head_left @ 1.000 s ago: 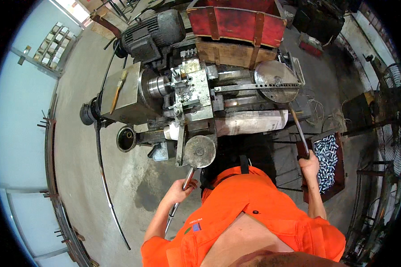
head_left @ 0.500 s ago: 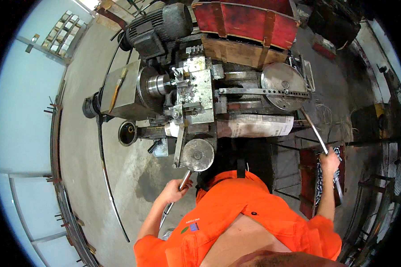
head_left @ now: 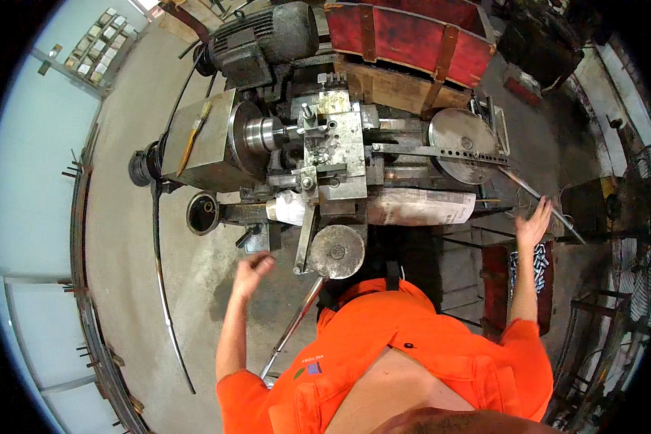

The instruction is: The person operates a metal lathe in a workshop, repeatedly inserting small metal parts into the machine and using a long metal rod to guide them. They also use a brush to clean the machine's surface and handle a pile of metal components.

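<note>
My left hand [head_left: 253, 272] is in the air left of the small round disc [head_left: 338, 252], away from the steel lever [head_left: 292, 318] below that disc; it holds nothing, its fingers loosely bent and apart. My right hand [head_left: 534, 221] has its fingers stretched out against the long steel lever [head_left: 566, 222] under the large round disc [head_left: 464, 145], not wrapped round it. Between my hands stands a lathe-like machine with a metal tool slide [head_left: 340, 152] and a shiny round chuck [head_left: 263, 134]. A flat bar with a row of holes [head_left: 441, 152] joins the slide to the large disc.
A wooden-handled brush [head_left: 193, 141] lies on the headstock cover [head_left: 177, 160]. Behind are a motor [head_left: 286, 36] and a red wooden crate [head_left: 405, 40]. Small metal parts [head_left: 529, 269] fill a red box [head_left: 495, 289] at my right. A round cup [head_left: 203, 213] sits at the machine's front left.
My left hand has let go of its lever and moved up and left. My right hand has opened and risen as its lever swung outward to the right. The tool slide has shifted right.
</note>
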Demonstrator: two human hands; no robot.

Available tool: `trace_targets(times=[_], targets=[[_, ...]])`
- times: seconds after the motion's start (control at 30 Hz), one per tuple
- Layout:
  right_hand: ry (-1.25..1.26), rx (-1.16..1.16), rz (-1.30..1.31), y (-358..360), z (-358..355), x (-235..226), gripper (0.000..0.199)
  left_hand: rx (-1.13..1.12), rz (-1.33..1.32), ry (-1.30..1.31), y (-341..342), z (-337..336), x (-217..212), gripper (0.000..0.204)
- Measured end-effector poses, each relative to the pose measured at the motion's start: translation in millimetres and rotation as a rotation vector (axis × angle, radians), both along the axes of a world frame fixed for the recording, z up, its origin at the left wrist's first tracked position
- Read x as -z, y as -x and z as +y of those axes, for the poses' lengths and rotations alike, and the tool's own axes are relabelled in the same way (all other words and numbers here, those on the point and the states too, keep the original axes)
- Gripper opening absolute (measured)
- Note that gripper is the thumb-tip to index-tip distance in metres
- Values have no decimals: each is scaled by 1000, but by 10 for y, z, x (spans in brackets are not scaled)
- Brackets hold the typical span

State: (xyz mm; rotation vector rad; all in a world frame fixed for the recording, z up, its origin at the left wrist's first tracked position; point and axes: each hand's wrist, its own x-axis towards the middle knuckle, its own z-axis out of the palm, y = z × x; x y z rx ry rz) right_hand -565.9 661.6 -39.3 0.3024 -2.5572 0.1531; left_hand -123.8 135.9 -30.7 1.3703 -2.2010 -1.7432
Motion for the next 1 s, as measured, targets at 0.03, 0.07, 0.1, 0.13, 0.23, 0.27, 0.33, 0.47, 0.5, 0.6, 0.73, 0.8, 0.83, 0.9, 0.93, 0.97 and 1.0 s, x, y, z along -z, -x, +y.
trace_targets(times=[0.03, 0.07, 0.1, 0.13, 0.23, 0.27, 0.33, 0.47, 0.5, 0.6, 0.73, 0.8, 0.83, 0.9, 0.93, 0.97, 1.0], targets=[[52, -57, 16, -166, -9, 76, 80, 61, -119, 263, -92, -360, 228, 39], [98, -78, -122, -340, 0, 112, 80, 108, -432, 464, 11, -573, 222, 42], [119, -96, -169, -482, -68, 167, 75, 118, -399, 739, -182, -805, 488, 43], [139, -144, -191, -576, -57, 266, 70, 210, -438, 836, -273, -1008, 663, 42], [217, -286, -212, -748, -155, 347, 54, 447, -550, 902, -175, -1172, 857, 44], [258, -307, -227, -778, -205, 328, 45, 514, -591, 884, -137, -1178, 897, 45], [332, -291, -321, -855, -282, 226, 39, 345, -605, 914, 47, -1055, 1047, 47], [398, -362, -428, -931, -514, 1, 31, -341, -475, 819, 309, -508, 1594, 51], [388, -392, -436, -933, -598, -46, 30, -361, -425, 856, 277, -516, 1733, 50], [392, -418, -416, -830, -792, -340, 29, 116, -556, 879, 23, -865, 1496, 41], [439, -537, -418, -697, -1268, -975, 28, 337, -551, 948, 12, -955, 1225, 32], [457, -662, -413, -582, -1615, -1203, 29, 262, -454, 926, -77, -958, 1312, 32], [470, -757, -409, -523, -1801, -1297, 29, 284, -456, 872, -139, -1009, 1327, 32], [407, -916, -357, -483, -2264, -1500, 31, 328, -456, 765, -219, -1107, 1318, 32], [384, -990, -326, -499, -2502, -1621, 30, 407, -528, 715, -88, -1069, 1027, 36], [371, -1089, -301, -545, -2797, -1719, 30, 349, -491, 692, -116, -1055, 727, 36], [339, -1209, -246, -623, -3096, -1787, 29, 281, -457, 668, -202, -1044, 464, 36]])
